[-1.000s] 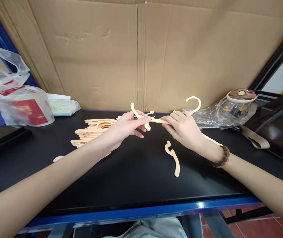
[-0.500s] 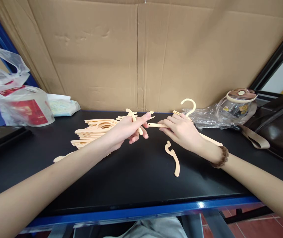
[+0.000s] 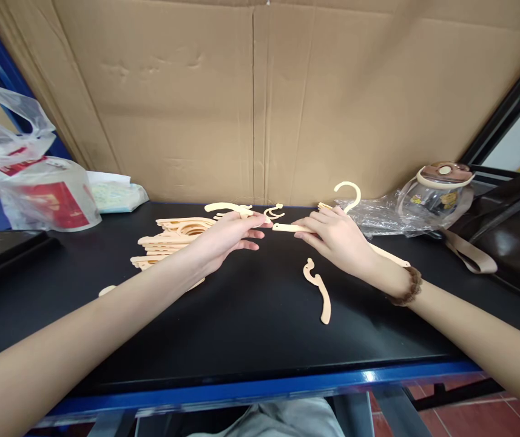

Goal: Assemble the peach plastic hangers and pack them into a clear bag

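My left hand [image 3: 235,237] pinches a cream plastic hanger arm [image 3: 221,208] between thumb and fingertips; its free end points left. Closed round the middle of a partly assembled hanger [image 3: 348,189] is my right hand [image 3: 332,233]. The hanger's hook stands up behind that hand, one arm sticks out toward my left hand, and another part slopes right under the wrist. The two held pieces are close, with a small gap. A loose curved hanger arm [image 3: 318,291] lies on the black tabletop in front of my right hand. Left of my left hand is a pile of hanger parts [image 3: 164,240], partly hidden by my forearm.
At the left stand a bagged cup-like container [image 3: 50,197], a tissue pack [image 3: 116,194] and a black device [image 3: 5,255]. To the right are crumpled clear film [image 3: 373,215], a clear bottle [image 3: 437,194] and a dark bag [image 3: 514,230]. Cardboard [image 3: 260,109] walls the back.
The hanger arm in my left hand has turned from steeply slanted to nearly level, its free end swinging left. My right hand and the hanger in it have barely moved.
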### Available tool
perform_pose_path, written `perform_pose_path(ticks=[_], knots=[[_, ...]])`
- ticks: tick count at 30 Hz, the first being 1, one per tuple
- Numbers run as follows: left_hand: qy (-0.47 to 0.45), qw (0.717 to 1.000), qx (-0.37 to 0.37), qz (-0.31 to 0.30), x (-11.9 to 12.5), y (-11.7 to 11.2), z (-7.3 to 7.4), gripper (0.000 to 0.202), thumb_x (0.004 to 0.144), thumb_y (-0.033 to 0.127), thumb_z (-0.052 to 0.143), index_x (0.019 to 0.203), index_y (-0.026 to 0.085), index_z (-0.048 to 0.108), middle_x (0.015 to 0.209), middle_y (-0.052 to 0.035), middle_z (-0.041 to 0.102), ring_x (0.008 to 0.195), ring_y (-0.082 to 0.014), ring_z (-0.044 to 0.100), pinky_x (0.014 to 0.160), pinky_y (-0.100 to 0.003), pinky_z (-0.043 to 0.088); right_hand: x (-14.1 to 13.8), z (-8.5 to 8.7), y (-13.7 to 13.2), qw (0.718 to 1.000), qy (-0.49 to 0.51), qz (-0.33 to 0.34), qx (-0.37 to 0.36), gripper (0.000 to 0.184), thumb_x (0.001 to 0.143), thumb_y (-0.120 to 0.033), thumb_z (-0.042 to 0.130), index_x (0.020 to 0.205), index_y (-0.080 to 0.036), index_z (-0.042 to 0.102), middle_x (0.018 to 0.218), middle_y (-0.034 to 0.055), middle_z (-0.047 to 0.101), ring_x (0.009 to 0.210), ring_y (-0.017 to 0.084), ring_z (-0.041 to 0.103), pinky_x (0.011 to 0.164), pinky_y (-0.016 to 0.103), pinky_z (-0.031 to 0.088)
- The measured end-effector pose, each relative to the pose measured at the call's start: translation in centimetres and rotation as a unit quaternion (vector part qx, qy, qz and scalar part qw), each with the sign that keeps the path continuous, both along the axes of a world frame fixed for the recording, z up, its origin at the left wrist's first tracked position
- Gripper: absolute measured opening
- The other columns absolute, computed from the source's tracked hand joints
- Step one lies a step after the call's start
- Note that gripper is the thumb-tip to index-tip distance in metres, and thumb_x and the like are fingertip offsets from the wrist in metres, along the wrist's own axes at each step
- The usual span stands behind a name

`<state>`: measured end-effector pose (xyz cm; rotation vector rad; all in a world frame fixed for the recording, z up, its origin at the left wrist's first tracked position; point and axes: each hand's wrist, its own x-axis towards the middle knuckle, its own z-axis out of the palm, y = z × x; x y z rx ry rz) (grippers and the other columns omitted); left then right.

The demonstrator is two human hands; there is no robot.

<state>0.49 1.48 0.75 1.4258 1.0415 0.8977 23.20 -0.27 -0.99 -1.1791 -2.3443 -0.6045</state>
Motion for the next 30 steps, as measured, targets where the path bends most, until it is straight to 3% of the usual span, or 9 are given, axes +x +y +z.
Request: perform_pose_path(ticks=[4,8,19,30], knots=[[-0.050,0.999,0.000,0.004,0.1,0.1,0.0,0.026,0.079,0.034,0.071,0.094,0.014,0.068,0.121,-0.0103,0.064,0.108,-0.0190,0.060,0.086,-0.029,0.051,0.0,0.1,-0.1,1.000,0.020,0.008,-0.002,0.024,0.096,-0.032,0.046,0.099,-0.019,0.066,0.086,0.0051,0.068,0.082,0.020,0.055,0.075,0.032,0.033],[-0.102,0.992,-0.053,-0.056,0.2,0.2,0.5,0.015,0.081,0.027,0.070,0.089,0.014,0.069,0.120,-0.0099,0.065,0.111,-0.0211,0.061,0.097,-0.033,0.049,0.1,0.3,-0.2,0.999,0.041,0.023,0.014,0.026,0.097,-0.033,0.045,0.103,-0.019,0.066,0.085,0.0042,0.067,0.079,0.019,0.053,0.074,0.032,0.033],[-0.129,0.975,-0.083,-0.162,-0.1,0.3,1.4,0.011,0.088,0.021,0.060,0.085,0.017,0.070,0.108,-0.0071,0.071,0.103,-0.0189,0.066,0.094,-0.031,0.051,0.9,0.4,0.0,0.985,0.131,0.110,0.016,0.028,0.095,-0.038,0.048,0.109,-0.025,0.068,0.077,0.0018,0.061,0.073,0.017,0.049,0.074,0.032,0.035],[-0.147,0.978,-0.067,-0.133,0.1,0.0,1.6,0.006,0.079,0.024,0.073,0.080,0.019,0.072,0.095,-0.0017,0.071,0.084,-0.0147,0.070,0.091,-0.030,0.054,1.5,0.3,0.3,0.981,0.140,0.113,0.070,0.033,0.094,-0.038,0.050,0.124,-0.034,0.062,0.079,0.0012,0.063,0.075,0.017,0.050,0.072,0.033,0.036]])
